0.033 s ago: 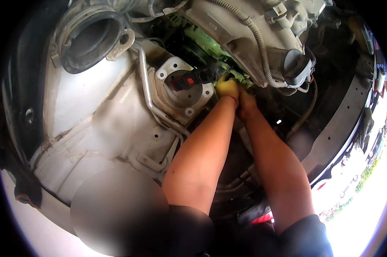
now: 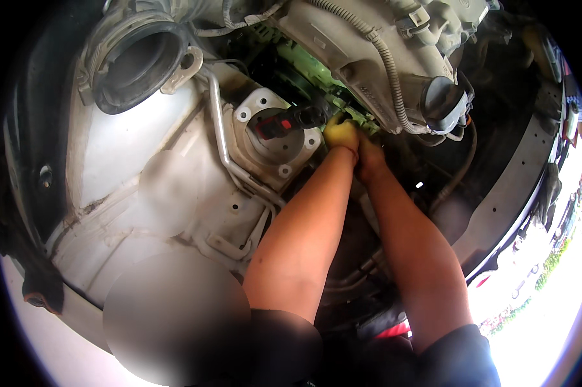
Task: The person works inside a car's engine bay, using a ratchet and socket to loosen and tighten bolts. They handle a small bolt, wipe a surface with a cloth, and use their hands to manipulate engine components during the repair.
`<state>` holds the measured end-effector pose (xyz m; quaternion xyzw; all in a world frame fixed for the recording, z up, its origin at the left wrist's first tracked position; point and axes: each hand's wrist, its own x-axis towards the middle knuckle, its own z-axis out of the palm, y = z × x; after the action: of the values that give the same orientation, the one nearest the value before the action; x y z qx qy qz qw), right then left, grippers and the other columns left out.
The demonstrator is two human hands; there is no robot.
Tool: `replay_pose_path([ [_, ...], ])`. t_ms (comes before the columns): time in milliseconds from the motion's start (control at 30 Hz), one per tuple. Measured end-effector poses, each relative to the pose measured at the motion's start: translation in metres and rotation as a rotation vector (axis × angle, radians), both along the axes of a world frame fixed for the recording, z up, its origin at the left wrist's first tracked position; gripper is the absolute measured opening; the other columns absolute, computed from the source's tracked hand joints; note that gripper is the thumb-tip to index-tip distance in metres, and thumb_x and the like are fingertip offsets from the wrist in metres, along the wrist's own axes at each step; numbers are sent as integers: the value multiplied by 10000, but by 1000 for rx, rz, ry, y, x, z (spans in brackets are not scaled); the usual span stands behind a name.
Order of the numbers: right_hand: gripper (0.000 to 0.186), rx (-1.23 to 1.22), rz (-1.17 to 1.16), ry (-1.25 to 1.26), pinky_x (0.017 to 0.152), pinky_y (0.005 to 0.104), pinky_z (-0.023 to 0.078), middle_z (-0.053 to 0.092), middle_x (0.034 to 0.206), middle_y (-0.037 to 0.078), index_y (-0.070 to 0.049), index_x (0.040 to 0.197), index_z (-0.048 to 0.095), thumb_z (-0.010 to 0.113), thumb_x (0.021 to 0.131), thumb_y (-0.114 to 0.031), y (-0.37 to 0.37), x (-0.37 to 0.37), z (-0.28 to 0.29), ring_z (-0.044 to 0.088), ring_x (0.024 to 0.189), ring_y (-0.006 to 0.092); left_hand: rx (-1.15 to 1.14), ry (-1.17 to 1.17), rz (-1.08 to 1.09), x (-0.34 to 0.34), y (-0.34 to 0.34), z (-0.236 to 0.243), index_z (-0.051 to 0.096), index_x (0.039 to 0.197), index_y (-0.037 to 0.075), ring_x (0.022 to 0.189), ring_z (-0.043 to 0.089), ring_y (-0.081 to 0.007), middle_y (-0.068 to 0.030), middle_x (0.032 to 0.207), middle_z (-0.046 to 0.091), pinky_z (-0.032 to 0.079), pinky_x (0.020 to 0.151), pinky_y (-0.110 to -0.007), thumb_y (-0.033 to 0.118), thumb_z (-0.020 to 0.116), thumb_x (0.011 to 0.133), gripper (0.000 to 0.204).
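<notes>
Both my bare arms reach into a vehicle's engine bay, side by side. Lit yellow-green, my left hand (image 2: pixel 342 135) is curled low beside the engine; whatever its fingers close on is hidden. Close against it on the right is my right hand (image 2: pixel 369 157), with its fingers out of sight behind the left one and in shadow. A black and red flashlight-like device (image 2: pixel 279 125) lies across the round strut mount (image 2: pixel 255 106), its head toward my hands. Beyond them, greenish light falls on engine parts (image 2: pixel 310 64).
A pale engine cover (image 2: pixel 349 42) with a ribbed conduit (image 2: pixel 389 61) overhangs my hands. At the upper left is a wide black duct opening (image 2: pixel 139 61). A metal pipe (image 2: pixel 218 126) runs beside the strut mount. The bay's metal edge (image 2: pixel 497 209) curves along the right.
</notes>
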<state>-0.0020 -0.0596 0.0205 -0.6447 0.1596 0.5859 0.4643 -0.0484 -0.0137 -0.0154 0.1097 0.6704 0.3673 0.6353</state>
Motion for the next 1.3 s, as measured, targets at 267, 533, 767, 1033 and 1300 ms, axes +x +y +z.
replay_pose_path([
  [267,631,0,130,-102,856,362,499,566,1214,135,1,1298,459,734,764,-191,-3,-4,-4,582,1047,252,-30,-45,25,-8,-1,-4,653,1106,-14,818,611,-198,-87,961,660,489,733,-296,-5,551,768,354],
  [533,662,-143,227,-260,920,360,460,542,1283,164,29,1303,471,732,768,-261,4,-13,5,545,1128,264,-1,-83,24,-16,-2,-5,649,1074,-19,802,613,-180,-91,964,658,492,704,-283,64,584,832,263],
  [767,575,-143,194,-318,795,381,526,597,1138,159,6,1254,484,726,761,-164,6,-10,8,619,964,262,-59,-115,-23,-15,3,23,616,1126,-68,915,620,-228,-142,1030,654,492,821,-309,-4,578,753,380],
  [1033,510,-211,222,-323,772,351,523,616,1094,153,16,1219,508,711,785,-157,5,-7,-10,625,925,244,-20,-142,-22,-18,-1,7,607,1141,-77,921,618,-238,-156,1040,651,491,830,-315,6,584,744,406],
  [1300,555,-111,376,-439,798,354,508,578,1177,162,-4,1311,433,658,850,-216,5,-6,-5,598,992,249,35,-140,-34,-13,-2,13,658,1089,-24,866,607,-183,-91,988,664,464,783,-267,79,568,810,311],
])
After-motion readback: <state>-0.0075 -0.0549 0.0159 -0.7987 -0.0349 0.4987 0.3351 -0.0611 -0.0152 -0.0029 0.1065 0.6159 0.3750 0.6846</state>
